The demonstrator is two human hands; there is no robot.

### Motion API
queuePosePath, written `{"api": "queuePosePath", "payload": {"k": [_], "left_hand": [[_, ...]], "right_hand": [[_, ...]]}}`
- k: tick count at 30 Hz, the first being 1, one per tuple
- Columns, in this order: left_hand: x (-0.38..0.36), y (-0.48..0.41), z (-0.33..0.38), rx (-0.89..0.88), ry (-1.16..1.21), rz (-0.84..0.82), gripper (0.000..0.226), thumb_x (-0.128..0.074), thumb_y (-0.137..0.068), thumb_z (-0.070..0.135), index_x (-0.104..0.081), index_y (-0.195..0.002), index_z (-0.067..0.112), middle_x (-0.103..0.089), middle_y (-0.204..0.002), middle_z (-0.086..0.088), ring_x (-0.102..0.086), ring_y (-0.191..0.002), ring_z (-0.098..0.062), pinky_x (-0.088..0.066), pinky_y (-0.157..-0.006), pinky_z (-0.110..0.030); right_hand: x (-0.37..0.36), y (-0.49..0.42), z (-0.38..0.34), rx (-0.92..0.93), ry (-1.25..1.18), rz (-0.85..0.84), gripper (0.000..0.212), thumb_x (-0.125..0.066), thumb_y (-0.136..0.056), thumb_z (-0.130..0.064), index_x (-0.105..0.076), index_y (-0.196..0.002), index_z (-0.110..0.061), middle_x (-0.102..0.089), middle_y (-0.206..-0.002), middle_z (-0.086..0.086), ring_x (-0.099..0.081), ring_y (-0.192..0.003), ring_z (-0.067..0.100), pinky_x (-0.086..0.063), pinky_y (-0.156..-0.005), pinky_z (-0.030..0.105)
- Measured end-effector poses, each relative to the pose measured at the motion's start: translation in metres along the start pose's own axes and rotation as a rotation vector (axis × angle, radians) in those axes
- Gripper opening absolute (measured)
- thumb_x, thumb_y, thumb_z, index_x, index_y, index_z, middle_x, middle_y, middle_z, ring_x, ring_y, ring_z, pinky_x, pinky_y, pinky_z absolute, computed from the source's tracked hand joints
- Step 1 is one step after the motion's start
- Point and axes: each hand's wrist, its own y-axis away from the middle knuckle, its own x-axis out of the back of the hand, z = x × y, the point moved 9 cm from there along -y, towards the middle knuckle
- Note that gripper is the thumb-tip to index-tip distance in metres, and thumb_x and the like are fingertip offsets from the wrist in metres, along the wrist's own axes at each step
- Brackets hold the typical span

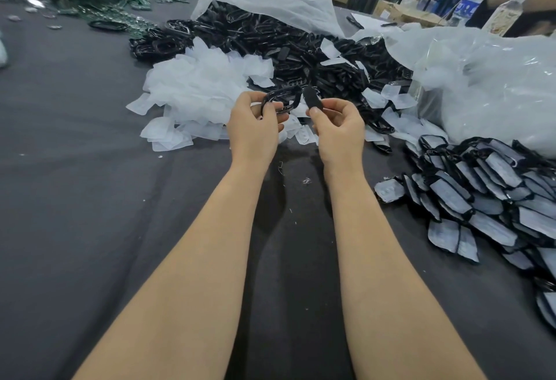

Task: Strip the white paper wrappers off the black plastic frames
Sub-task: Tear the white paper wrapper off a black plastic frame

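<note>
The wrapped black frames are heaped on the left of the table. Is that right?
No. In the head view the heap of black plastic frames still wrapped in white paper is on the right of the dark grey table.

Dark table (90,199) bears frames (270,36) (black) and wrappers (195,85).

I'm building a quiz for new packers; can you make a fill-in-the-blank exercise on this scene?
The left hand holds a black ___.
The right hand pinches a small piece coloured ___.
The loose wrappers beyond the hands are ___.
The wrapped frames lie on the person's ___ side.
Missing: frame, black, white, right.
</note>
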Motion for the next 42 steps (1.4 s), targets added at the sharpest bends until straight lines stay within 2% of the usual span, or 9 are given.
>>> {"api": "queuePosePath", "payload": {"k": [3, 7, 14, 19, 23, 27, 30, 35, 42], "left_hand": [[0.000, 0.000, -0.001, 0.009, 0.015, 0.003, 0.017, -0.045, -0.096, 0.005, -0.047, -0.092, 0.021, -0.071, -0.093, -0.005, -0.071, -0.076, -0.009, -0.052, -0.063, -0.017], [0.000, 0.002, 0.000, 0.023, 0.036, -0.012, 0.020, -0.043, -0.097, 0.004, -0.047, -0.091, 0.023, -0.070, -0.091, -0.006, -0.070, -0.071, -0.009, -0.053, -0.063, -0.017], [-0.002, 0.002, 0.001, 0.021, -0.006, -0.038, 0.005, -0.047, -0.098, 0.013, -0.052, -0.097, 0.015, -0.067, -0.084, -0.004, -0.069, -0.071, -0.013, -0.057, -0.069, -0.023], [-0.007, 0.004, 0.004, -0.026, -0.070, -0.099, 0.011, -0.058, -0.094, 0.012, -0.050, -0.100, 0.015, -0.068, -0.081, -0.001, -0.069, -0.072, -0.010, -0.058, -0.074, -0.024], [-0.004, 0.003, 0.005, -0.038, -0.076, -0.075, 0.017, -0.057, -0.094, 0.007, -0.048, -0.092, 0.022, -0.067, -0.083, -0.002, -0.066, -0.069, -0.008, -0.057, -0.073, -0.023], [-0.004, 0.003, 0.006, -0.037, -0.062, -0.076, 0.013, -0.057, -0.094, 0.008, -0.050, -0.095, 0.019, -0.067, -0.084, -0.003, -0.066, -0.064, -0.004, -0.056, -0.069, -0.020], [-0.007, 0.004, 0.006, -0.036, -0.066, -0.100, 0.012, -0.058, -0.093, 0.009, -0.051, -0.098, 0.017, -0.069, -0.088, -0.004, -0.068, -0.068, -0.007, -0.056, -0.071, -0.022], [-0.009, 0.006, 0.005, -0.024, -0.045, -0.128, 0.014, -0.059, -0.093, 0.010, -0.052, -0.092, 0.023, -0.068, -0.088, -0.002, -0.068, -0.067, -0.006, -0.054, -0.066, -0.018], [-0.008, 0.006, 0.003, -0.039, -0.147, -0.124, 0.011, -0.056, -0.094, 0.007, -0.052, -0.095, 0.017, -0.068, -0.083, -0.007, -0.069, -0.064, -0.006, -0.058, -0.071, -0.023]], "right_hand": [[-0.001, 0.000, 0.003, -0.037, -0.038, -0.008, 0.016, -0.062, -0.088, -0.004, -0.055, -0.087, -0.019, -0.069, -0.097, 0.012, -0.061, -0.082, 0.011, -0.050, -0.077, 0.023], [-0.002, 0.002, -0.002, -0.015, -0.090, -0.028, 0.021, -0.058, -0.090, -0.002, -0.052, -0.082, -0.020, -0.058, -0.077, -0.002, -0.055, -0.075, 0.013, -0.048, -0.067, 0.021], [-0.017, 0.015, -0.031, 0.318, 0.397, -0.103, 0.016, -0.057, -0.087, -0.003, -0.060, -0.086, -0.018, -0.056, -0.085, -0.005, -0.054, -0.083, 0.014, -0.045, -0.079, 0.027], [-0.017, 0.016, -0.034, 0.348, 0.502, -0.053, 0.012, -0.057, -0.088, -0.004, -0.065, -0.096, -0.010, -0.052, -0.094, 0.002, -0.052, -0.088, 0.015, -0.045, -0.083, 0.030], [-0.018, 0.015, -0.029, 0.275, 0.399, -0.073, 0.017, -0.053, -0.089, -0.003, -0.067, -0.094, -0.012, -0.056, -0.103, 0.004, -0.051, -0.079, 0.003, -0.041, -0.076, 0.007], [-0.015, 0.009, -0.011, 0.030, 0.017, -0.085, 0.014, -0.057, -0.090, -0.004, -0.060, -0.098, -0.015, -0.062, -0.105, 0.010, -0.060, -0.090, 0.016, -0.052, -0.087, 0.029], [-0.017, 0.007, 0.003, -0.116, -0.174, -0.102, 0.016, -0.059, -0.092, -0.006, -0.054, -0.105, -0.013, -0.062, -0.100, 0.010, -0.062, -0.083, 0.016, -0.054, -0.071, 0.019], [-0.016, 0.004, 0.007, -0.133, -0.213, -0.091, 0.017, -0.060, -0.091, -0.003, -0.055, -0.106, -0.009, -0.063, -0.087, 0.003, -0.061, -0.073, 0.011, -0.052, -0.064, 0.015], [-0.013, 0.005, 0.003, -0.092, -0.141, -0.074, 0.020, -0.060, -0.088, 0.000, -0.055, -0.087, -0.019, -0.061, -0.080, 0.001, -0.059, -0.067, 0.009, -0.052, -0.064, 0.017]]}}
